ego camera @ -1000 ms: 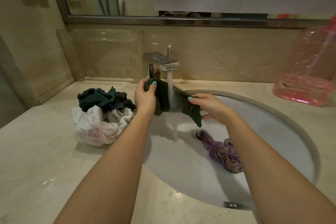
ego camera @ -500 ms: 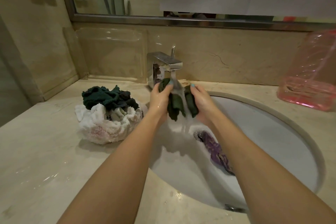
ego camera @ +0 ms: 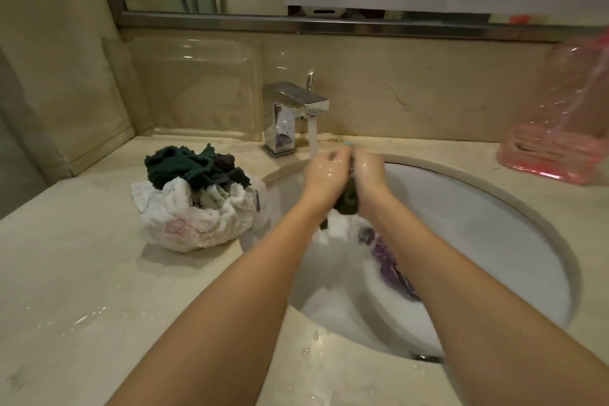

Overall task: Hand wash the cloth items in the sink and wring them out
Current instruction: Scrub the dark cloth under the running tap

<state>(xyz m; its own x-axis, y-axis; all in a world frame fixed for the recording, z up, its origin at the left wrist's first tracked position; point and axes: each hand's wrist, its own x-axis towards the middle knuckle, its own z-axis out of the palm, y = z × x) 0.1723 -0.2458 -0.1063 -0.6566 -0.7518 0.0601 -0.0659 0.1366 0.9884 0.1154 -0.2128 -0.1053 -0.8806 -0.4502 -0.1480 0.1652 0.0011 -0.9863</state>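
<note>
Spread a moment ago, green cloth (ego camera: 347, 201) is now being squeezed between left hand (ego camera: 321, 173) and right hand (ego camera: 370, 171), both gripping it; wringing is seemingly starting.

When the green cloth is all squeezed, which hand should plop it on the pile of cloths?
Probably the left hand. Both hands grip the green cloth, but the pile sits on the counter on its side; the right hand would have to cross over.
</note>
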